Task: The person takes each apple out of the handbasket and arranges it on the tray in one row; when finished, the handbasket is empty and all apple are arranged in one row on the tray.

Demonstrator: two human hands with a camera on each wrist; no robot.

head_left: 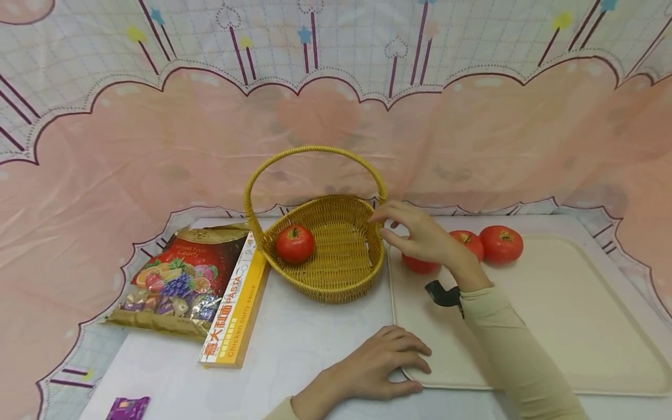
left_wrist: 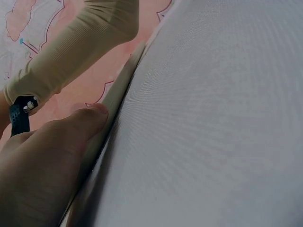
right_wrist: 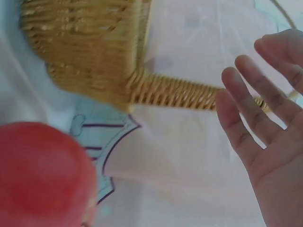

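Observation:
In the head view, a wicker basket [head_left: 336, 239] with a tall arched handle [head_left: 315, 149] holds one red apple [head_left: 296, 244]. My right hand [head_left: 420, 233] hovers by the basket's right side, its fingers spread loosely. The right wrist view shows that hand [right_wrist: 274, 132] beside the handle [right_wrist: 175, 92], with nothing in the palm; whether the fingertips touch the handle I cannot tell. Below my right arm lie several red apples [head_left: 501, 244] on a beige tray [head_left: 577, 326], one partly hidden. My left hand [head_left: 380, 364] rests at the tray's near left corner, fingers over the rim.
To the basket's left are a bag of mixed fruit candy [head_left: 184, 274] and a yellow pasta box [head_left: 236, 315], which touches the basket. A purple wrapped candy [head_left: 128, 408] lies near the front left. A patterned pink curtain [head_left: 325, 128] hangs behind the white table [head_left: 299, 326].

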